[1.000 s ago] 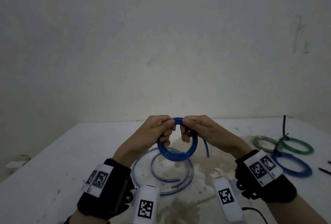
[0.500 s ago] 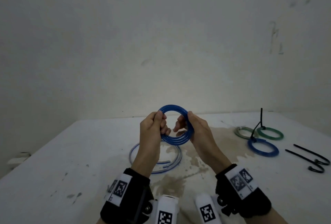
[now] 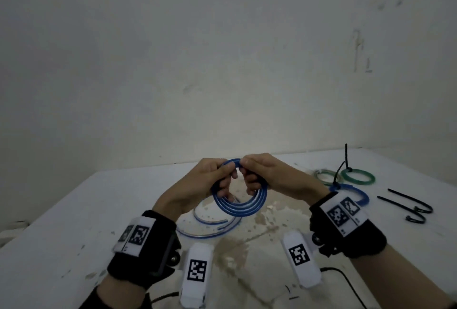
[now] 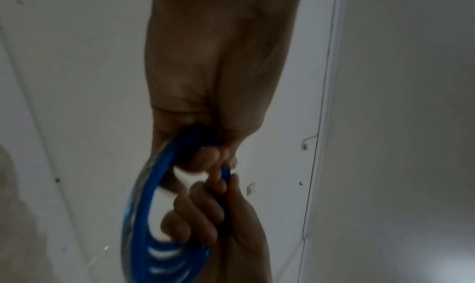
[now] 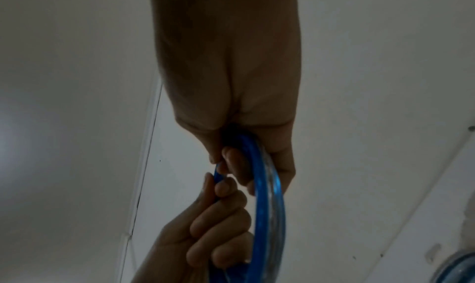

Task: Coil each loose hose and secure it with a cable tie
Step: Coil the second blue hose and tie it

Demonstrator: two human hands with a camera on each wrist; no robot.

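A blue hose (image 3: 241, 206) wound into a small coil of several turns hangs upright above the white table (image 3: 74, 222). My left hand (image 3: 210, 180) pinches the coil's top left and my right hand (image 3: 257, 175) grips its top right, fingers curled through the ring. The wrist views show the same coil (image 4: 144, 202) (image 5: 267, 196) running through both curled hands. Under the hands a second, clear-blue hose (image 3: 210, 227) lies loosely looped on the table. Two black cable ties (image 3: 408, 206) lie at the right.
Three finished coils lie at the back right: pale green (image 3: 326, 176), dark green (image 3: 358, 176) and blue (image 3: 356, 193), with black tie tails sticking up. A stained patch (image 3: 247, 247) covers the table's middle. A black cable (image 3: 346, 284) runs near the front edge. A wall stands behind.
Both hands turned the coil and closed together at its top; the loose hose end that stuck out a second ago is now tucked into the ring. The head view shifted.
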